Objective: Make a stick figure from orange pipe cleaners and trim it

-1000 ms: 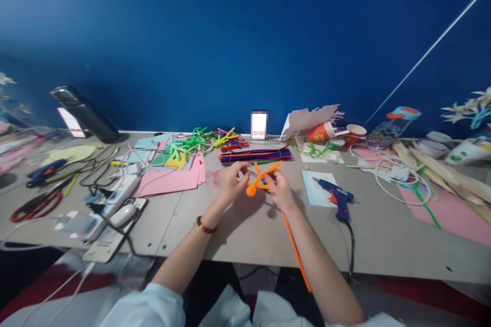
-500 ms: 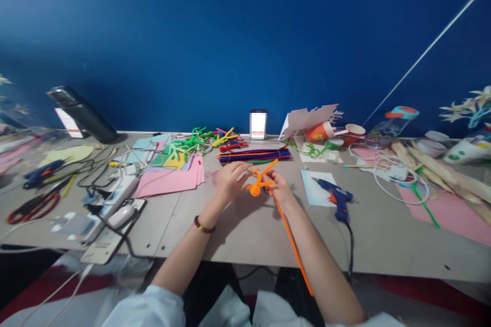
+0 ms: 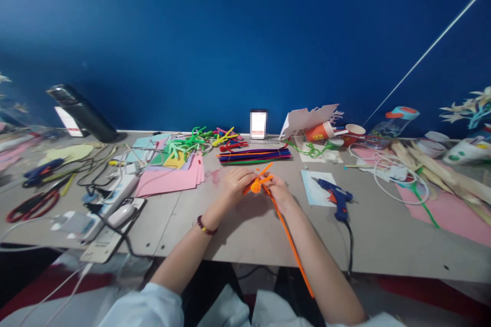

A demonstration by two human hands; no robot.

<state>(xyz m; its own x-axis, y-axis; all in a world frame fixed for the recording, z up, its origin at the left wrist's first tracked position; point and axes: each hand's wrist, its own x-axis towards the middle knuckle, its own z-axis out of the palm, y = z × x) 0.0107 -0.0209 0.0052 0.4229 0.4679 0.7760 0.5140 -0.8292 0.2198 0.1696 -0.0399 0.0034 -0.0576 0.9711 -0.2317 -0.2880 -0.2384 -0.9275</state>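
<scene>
An orange pipe-cleaner figure [image 3: 256, 186] with a coiled round end and several short limbs is held between both hands, above the table. My left hand [image 3: 237, 184] is closed on its left side, the fingertips partly hidden behind the figure. My right hand [image 3: 280, 191] pinches the figure from the right. A long straight orange pipe cleaner [image 3: 290, 237] runs from the right fingers down along my right forearm, past the table's front edge. Just beyond the hands lies a bundle of purple, red and green pipe cleaners [image 3: 255, 155].
A blue glue gun [image 3: 334, 194] rests on a light sheet to the right, its cord hanging over the edge. Pink paper [image 3: 169, 182], a power strip [image 3: 111, 207] and cables lie left. Upright at the back stand a phone [image 3: 258, 125] and a dark bottle [image 3: 84, 115].
My left hand has moved slightly right and down, closing further around the figure. The figure has turned a little, its coiled end rising slightly. The right hand has barely moved.
</scene>
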